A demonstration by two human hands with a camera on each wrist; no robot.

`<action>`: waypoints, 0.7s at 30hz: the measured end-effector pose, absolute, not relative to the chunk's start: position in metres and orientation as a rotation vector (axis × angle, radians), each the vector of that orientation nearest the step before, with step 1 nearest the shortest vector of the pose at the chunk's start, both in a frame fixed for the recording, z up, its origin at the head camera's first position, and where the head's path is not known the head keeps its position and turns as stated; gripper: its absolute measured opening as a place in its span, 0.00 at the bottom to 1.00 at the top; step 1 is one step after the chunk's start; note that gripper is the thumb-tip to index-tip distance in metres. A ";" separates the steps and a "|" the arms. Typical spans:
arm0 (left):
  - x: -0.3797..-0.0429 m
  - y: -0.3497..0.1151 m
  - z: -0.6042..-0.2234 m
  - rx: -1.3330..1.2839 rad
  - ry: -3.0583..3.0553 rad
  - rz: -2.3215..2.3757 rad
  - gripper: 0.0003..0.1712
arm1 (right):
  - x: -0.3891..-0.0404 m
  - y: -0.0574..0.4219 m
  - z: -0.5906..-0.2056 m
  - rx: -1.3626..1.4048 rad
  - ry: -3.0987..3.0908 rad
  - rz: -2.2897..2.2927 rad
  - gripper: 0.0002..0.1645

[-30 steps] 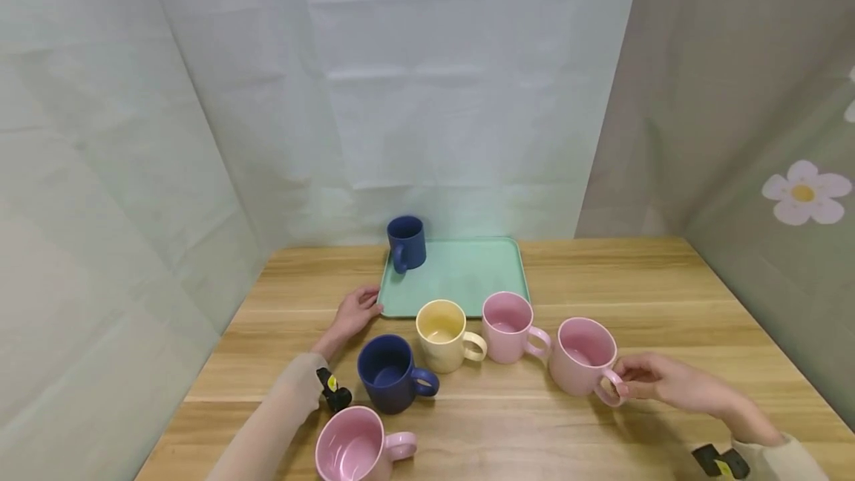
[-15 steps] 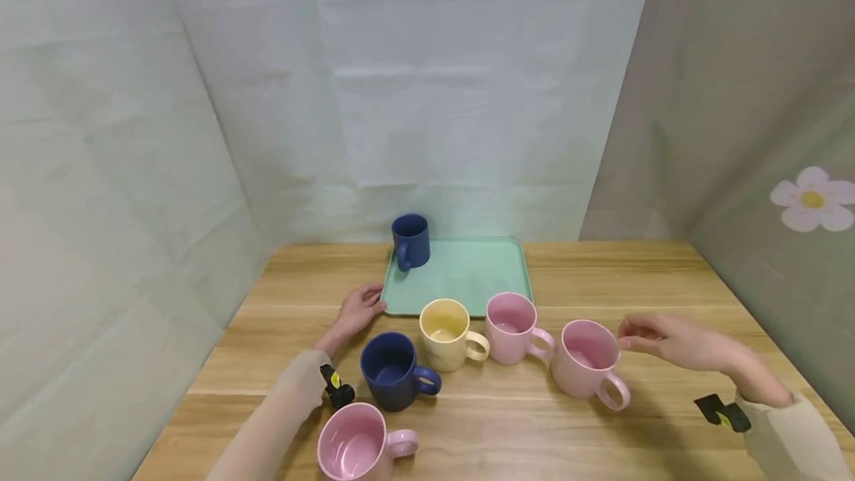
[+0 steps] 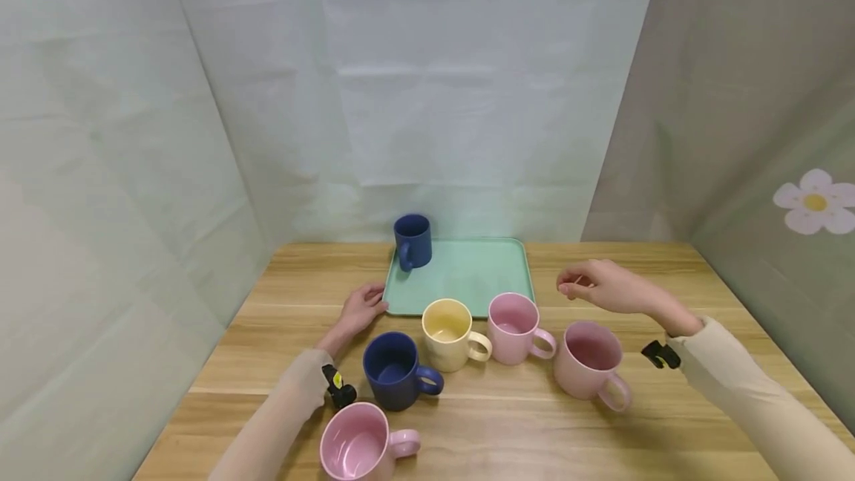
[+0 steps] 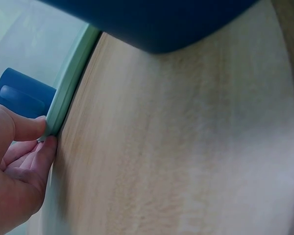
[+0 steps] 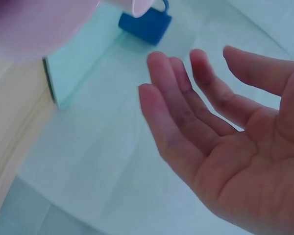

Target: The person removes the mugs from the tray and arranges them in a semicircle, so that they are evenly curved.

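A mint-green tray (image 3: 477,273) lies at the back of the table, with a dark blue mug (image 3: 414,242) on its left side. My left hand (image 3: 358,312) is at the tray's front-left corner. In the left wrist view its thumb and fingers (image 4: 45,154) pinch the rim. My right hand (image 3: 611,286) is raised to the right of the tray, its fingers (image 5: 171,107) loosely bent with nothing between them. Close below it stand a pink mug (image 3: 588,362) and, further left, another pink mug (image 3: 513,329) by the tray's front edge.
A yellow mug (image 3: 446,336) stands in front of the tray, left of the middle pink mug. Nearer are a second blue mug (image 3: 392,373) and a third pink mug (image 3: 357,444), beside the left forearm. Pale cloth (image 3: 427,95) hangs behind the wooden table (image 3: 508,436).
My right hand has let go of the rightmost pink mug's handle, lifted, and moved back and left above it. The left hand has stayed at the tray corner.
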State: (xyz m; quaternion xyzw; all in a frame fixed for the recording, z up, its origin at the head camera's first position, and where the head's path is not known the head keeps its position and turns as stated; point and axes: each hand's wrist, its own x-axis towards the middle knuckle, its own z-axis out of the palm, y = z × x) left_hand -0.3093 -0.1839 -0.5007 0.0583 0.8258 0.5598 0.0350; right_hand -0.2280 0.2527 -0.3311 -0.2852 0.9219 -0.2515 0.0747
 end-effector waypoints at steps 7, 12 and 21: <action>-0.308 -0.180 -0.501 0.186 2.562 1.717 0.25 | -0.248 0.219 -0.330 -0.881 2.704 -0.757 0.09; -0.308 -0.179 -0.497 0.181 2.576 1.711 0.25 | -0.262 0.194 -0.331 -0.952 2.664 -0.731 0.08; -0.306 -0.176 -0.492 0.148 2.574 1.697 0.25 | -0.292 0.141 -0.333 -0.979 2.571 -0.691 0.08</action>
